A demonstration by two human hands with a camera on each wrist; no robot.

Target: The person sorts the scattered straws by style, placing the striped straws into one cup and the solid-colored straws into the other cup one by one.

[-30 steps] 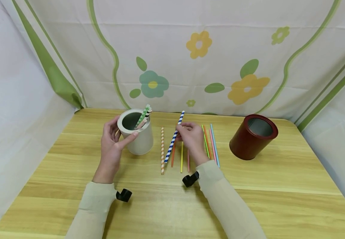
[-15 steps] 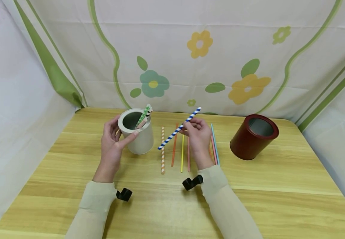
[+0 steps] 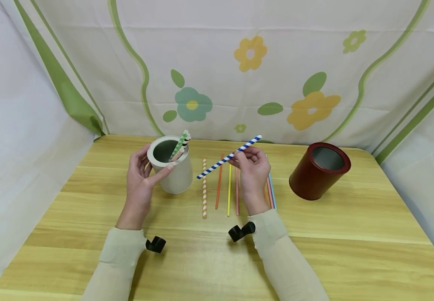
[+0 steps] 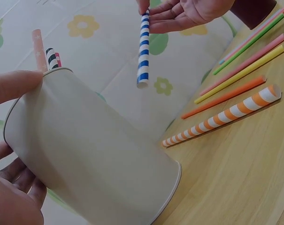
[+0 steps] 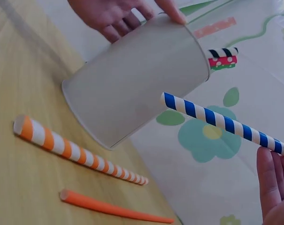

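Observation:
My left hand (image 3: 139, 184) grips a white can (image 3: 177, 179), thumb at the rim and fingers round its far left side. Patterned paper straws (image 5: 223, 52), among them green, black-striped and pink ones, lean out of the can's mouth. In the head view, my right hand (image 3: 254, 177) pinches a blue-and-white striped paper straw (image 3: 217, 165) near its middle. That straw slants above the table, its lower end to the right of the can and apart from it. An orange-and-white striped straw (image 3: 204, 192) lies on the table beneath this end.
Thin plain straws lie right of the striped one: orange (image 3: 218, 190), yellow (image 3: 229, 194) and pink (image 3: 237, 194). More thin straws (image 4: 259, 37) are partly behind my right hand. A dark red can (image 3: 311, 179) stands at the right. A flowered cloth (image 3: 217, 83) hangs behind the table.
My right hand has lifted the blue-striped straw and turned it from steep to a flatter slant, its lower end swinging left toward the can. The left hand and white can stay put.

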